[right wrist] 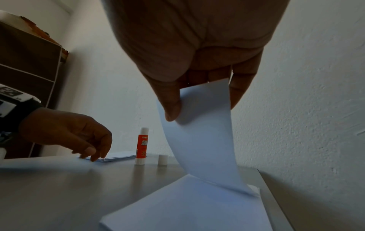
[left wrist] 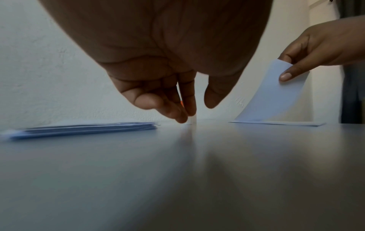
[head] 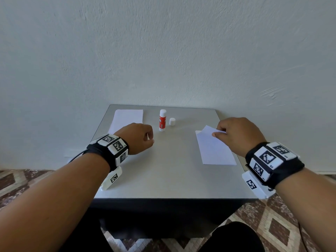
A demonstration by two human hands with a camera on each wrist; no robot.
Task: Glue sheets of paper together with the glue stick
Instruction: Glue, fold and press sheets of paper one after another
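Note:
A red-and-white glue stick stands upright at the back of the grey table, its white cap beside it on the right. My right hand pinches the far end of the top white sheet between thumb and fingers and holds it curled up off the right paper stack. My left hand hovers just above the table, left of the glue stick, fingers loosely curled and holding nothing.
A second stack of white paper lies at the back left corner, behind my left hand. The table stands against a white wall. A dark cabinet is off to the left. Patterned floor tiles surround the table.

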